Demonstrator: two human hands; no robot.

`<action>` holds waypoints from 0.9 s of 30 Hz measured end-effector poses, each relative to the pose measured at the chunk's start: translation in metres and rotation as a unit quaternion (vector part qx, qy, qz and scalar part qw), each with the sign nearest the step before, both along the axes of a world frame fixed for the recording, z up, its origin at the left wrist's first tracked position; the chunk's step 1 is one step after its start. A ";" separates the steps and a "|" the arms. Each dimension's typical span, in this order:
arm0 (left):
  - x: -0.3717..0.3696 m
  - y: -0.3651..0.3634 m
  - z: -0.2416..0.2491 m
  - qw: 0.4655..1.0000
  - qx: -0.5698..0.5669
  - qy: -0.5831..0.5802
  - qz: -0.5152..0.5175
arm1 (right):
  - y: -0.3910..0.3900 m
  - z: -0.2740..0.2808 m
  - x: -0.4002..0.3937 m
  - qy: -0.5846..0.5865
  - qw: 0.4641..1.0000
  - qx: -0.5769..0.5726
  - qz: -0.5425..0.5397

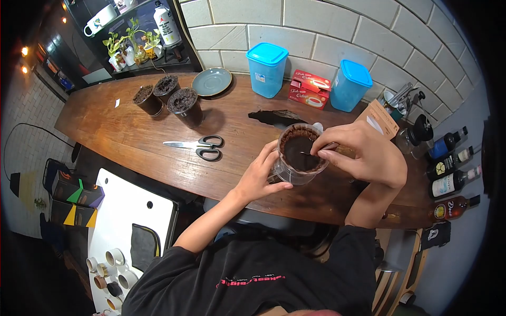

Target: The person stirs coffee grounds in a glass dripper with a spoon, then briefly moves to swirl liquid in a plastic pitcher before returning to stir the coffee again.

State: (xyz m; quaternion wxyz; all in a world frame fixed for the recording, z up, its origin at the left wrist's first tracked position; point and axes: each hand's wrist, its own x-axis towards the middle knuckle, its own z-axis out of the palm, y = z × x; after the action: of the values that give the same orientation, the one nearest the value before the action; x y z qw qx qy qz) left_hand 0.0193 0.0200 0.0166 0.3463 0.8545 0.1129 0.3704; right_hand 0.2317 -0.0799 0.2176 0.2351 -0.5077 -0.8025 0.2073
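Note:
My left hand (pixel 256 176) is wrapped round the side of a clear pitcher (pixel 293 177), which stands near the table's front edge. Dark brown liquid (pixel 297 149) fills part of it, and brown smears coat the inner wall. Above the rim, my right hand (pixel 371 155) pinches a brown-handled spoon (pixel 331 146). Its lower end dips into the liquid, so the bowl is hidden. Left of the pitcher lie black-handled scissors (pixel 203 147), touched by neither hand. A torn dark packet (pixel 274 117) lies just behind the pitcher.
Several plastic cups of dark crumbly material (pixel 183 100) stand at the back left, beside a grey plate (pixel 212 82). Along the wall are blue-lidded containers (pixel 266 71) and a red tea box (pixel 310 89). Several bottles (pixel 448 184) line the right end of the wooden table (pixel 105 131).

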 end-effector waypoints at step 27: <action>0.000 0.000 0.001 1.000 0.000 -0.006 -0.005 | -0.001 -0.003 -0.010 0.034 0.998 0.054 -0.021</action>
State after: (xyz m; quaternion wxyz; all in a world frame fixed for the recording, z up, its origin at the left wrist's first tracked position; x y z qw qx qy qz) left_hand 0.0194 0.0204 0.0174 0.3486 0.8529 0.1064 0.3738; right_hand 0.2220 -0.0808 0.2148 0.2935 -0.5034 -0.7935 0.1755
